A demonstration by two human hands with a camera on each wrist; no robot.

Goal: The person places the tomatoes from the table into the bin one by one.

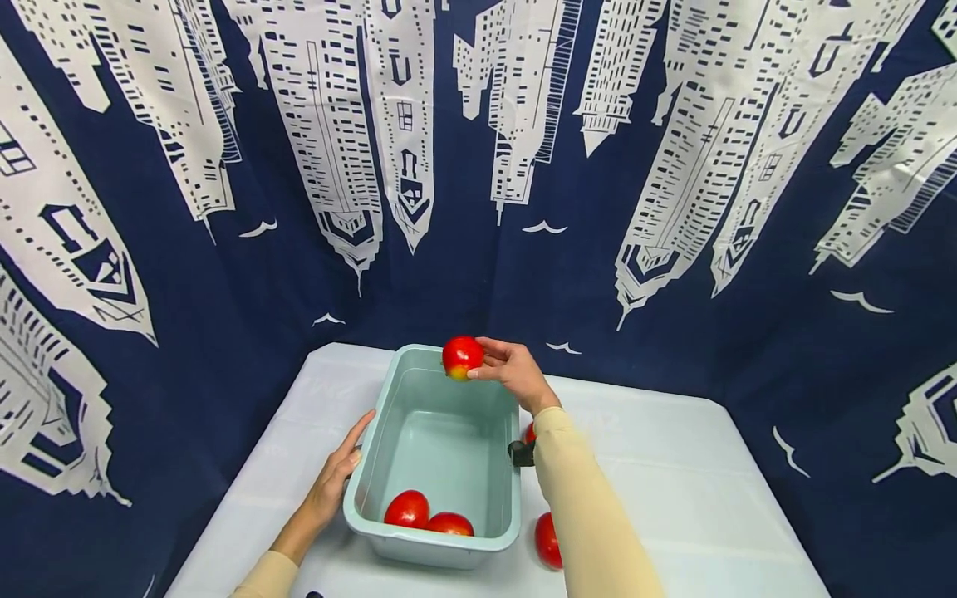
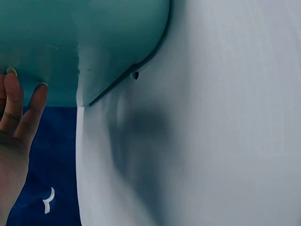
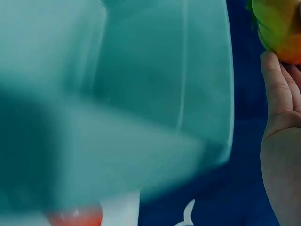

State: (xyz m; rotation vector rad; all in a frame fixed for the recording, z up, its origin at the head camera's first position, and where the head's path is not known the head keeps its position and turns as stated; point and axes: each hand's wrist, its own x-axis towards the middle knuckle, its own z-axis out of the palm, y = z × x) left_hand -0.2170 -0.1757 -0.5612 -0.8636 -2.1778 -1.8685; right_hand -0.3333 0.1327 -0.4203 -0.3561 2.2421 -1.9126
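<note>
My right hand (image 1: 511, 370) holds a glossy red fruit with a yellow patch (image 1: 463, 357) above the far end of a pale green plastic tub (image 1: 434, 548). In the right wrist view, the held fruit (image 3: 277, 30) looks green and orange, with a bit of green leaf at its edge; its exact kind is unclear. My left hand (image 1: 332, 477) rests against the tub's left side, and its straight fingers (image 2: 13, 96) touch the outer wall in the left wrist view. Inside the tub's near end lie two red fruits, one on the left (image 1: 407, 508) and one beside it (image 1: 450, 524).
Right of the tub, a red fruit (image 1: 548, 541) lies on the white-covered table (image 1: 673, 465), partly behind my right sleeve. Another red fruit (image 1: 530, 433) peeks out by the wrist camera (image 1: 520, 453). A dark blue skyline-print curtain (image 1: 478, 274) hangs behind the table.
</note>
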